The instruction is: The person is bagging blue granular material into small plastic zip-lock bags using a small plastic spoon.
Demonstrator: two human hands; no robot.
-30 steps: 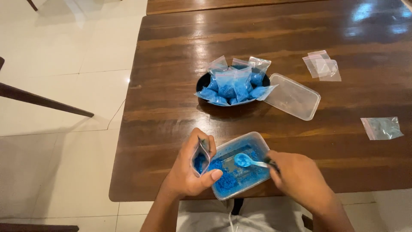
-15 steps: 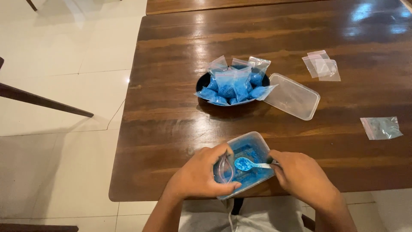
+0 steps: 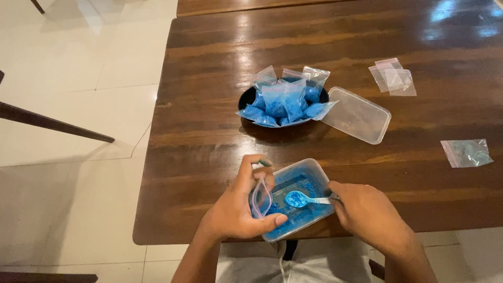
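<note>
My left hand (image 3: 238,209) pinches the small bag (image 3: 261,198) open at lower centre; my right hand (image 3: 367,212) grips the loaded spoon (image 3: 304,199), which I keep level over the tub (image 3: 309,173).

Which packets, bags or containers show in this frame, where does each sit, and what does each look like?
Small clear bag: held open by the left hand.
Clear tub: near table edge, rectangular, blue powder inside.
Spoon: in the right hand, loaded with blue powder.
Filled bags: clear, blue contents, heaped in a black bowl.
Clear lid: flat, right of the bowl.
Empty bags: clear, far right.
Single bag: right edge, faint bluish.
</note>
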